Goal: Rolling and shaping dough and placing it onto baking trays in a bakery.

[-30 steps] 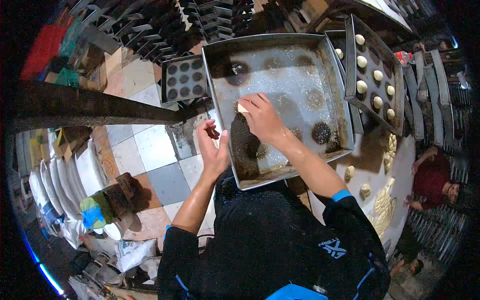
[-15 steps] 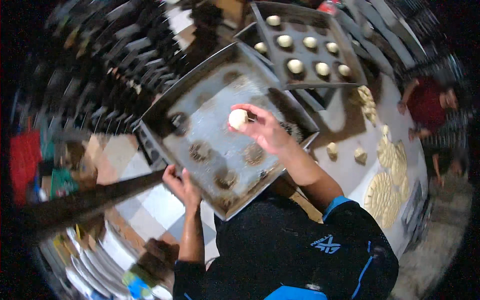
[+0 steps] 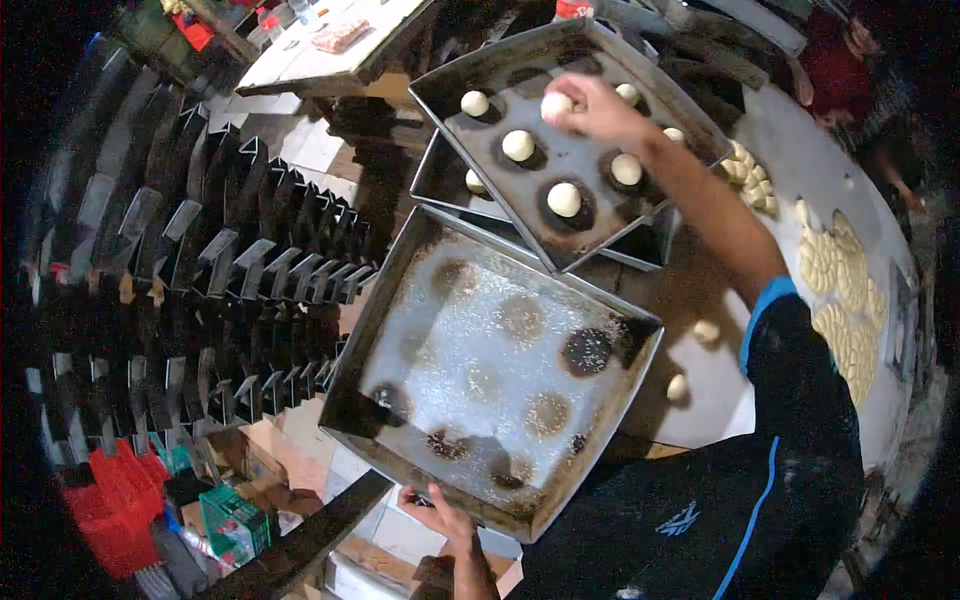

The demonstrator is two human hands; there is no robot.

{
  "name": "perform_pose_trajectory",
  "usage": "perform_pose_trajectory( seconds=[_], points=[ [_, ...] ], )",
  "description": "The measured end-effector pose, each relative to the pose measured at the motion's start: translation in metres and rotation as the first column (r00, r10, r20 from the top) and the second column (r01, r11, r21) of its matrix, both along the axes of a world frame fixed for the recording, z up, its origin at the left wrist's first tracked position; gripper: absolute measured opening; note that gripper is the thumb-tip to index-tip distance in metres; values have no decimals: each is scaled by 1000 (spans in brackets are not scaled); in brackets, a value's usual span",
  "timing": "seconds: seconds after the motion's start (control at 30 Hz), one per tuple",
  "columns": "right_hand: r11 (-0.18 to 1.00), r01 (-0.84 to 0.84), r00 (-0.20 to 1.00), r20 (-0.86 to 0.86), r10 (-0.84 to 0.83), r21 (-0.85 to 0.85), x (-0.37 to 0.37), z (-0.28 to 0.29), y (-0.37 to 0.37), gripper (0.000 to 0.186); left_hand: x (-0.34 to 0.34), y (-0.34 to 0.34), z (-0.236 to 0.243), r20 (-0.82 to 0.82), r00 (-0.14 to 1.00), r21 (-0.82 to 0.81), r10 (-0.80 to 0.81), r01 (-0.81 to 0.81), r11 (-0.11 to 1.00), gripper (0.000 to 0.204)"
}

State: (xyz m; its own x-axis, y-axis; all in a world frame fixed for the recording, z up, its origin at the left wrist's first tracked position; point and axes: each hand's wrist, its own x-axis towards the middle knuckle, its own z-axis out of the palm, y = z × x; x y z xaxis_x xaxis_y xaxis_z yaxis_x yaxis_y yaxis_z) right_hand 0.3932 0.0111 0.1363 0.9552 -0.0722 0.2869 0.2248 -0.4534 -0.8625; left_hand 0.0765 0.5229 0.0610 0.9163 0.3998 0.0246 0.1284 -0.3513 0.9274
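My right hand (image 3: 603, 112) is closed round a pale dough ball (image 3: 556, 106), pinched at the fingertips. It hangs over the far part of a square metal baking tray (image 3: 480, 190) that bears several dough balls, among them a near one (image 3: 564, 199). My hand and forearm cover part of this tray. Nearer to me, tilted, is a second baking tray (image 3: 470, 350) with dark round stains, pale specks and no dough. My left hand (image 3: 440, 515) grips this tray at its near lower wall, thumb up against the side and the other fingers partly hidden.
Below the loaded tray another tray (image 3: 435, 180) juts out. On the right, a pale table (image 3: 720, 395) bears loose dough pieces (image 3: 705, 330) and scored flat dough (image 3: 840, 270). Stacked metal trays (image 3: 180, 220) fill the left. A person (image 3: 845, 60) is at the far right.
My right hand has carried the dough ball from above the bare tray to above the loaded one. The view has turned, and my left hand still holds the bare tray's edge.
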Motion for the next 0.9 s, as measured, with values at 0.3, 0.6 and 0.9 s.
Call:
perform_pose_trajectory(
  seconds=[0.3,0.6,0.9],
  points=[
    [758,23,968,-174,-180,-652,138,-42,-52,57,-5,5,-6,-64,994,79,90,-85,993,34],
    [837,363,930,207,-303,-410,-114,57,9,39,2,7,1,-138,990,112,-16,32,993,35],
    [806,365,827,-237,-511,-466,-390,-70,117,25,7,12,-24,82,996,-179,26,-10,984,42]
  ],
)
